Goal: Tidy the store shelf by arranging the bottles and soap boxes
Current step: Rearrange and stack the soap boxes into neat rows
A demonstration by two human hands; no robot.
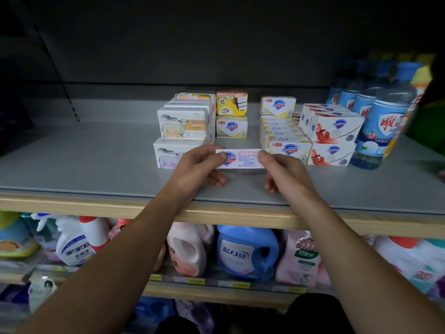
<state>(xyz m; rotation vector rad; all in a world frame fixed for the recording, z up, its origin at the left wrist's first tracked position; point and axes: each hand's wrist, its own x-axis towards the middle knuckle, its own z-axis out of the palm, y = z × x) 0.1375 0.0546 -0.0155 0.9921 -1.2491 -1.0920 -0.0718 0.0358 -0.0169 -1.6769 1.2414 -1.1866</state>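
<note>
A white Safeguard soap box [243,159] with pink print lies at the front middle of the grey shelf [84,160]. My left hand [199,168] pinches its left end and my right hand [284,173] pinches its right end. To its left stand stacked sheep-print soap boxes [183,127]. Behind it sit a yellow soap box [231,103] atop a yellow Safeguard box [231,127]. On the right are rows of yellow Safeguard boxes [286,145] and pomegranate Safeguard boxes [334,131]. Blue-labelled clear bottles [380,126] stand at the far right.
The shelf's wooden front edge [96,206] runs below my wrists. The lower shelf holds detergent jugs, among them a blue one [245,251], a pink one [187,249] and a white spray bottle [74,244]. The shelf's left half is bare grey.
</note>
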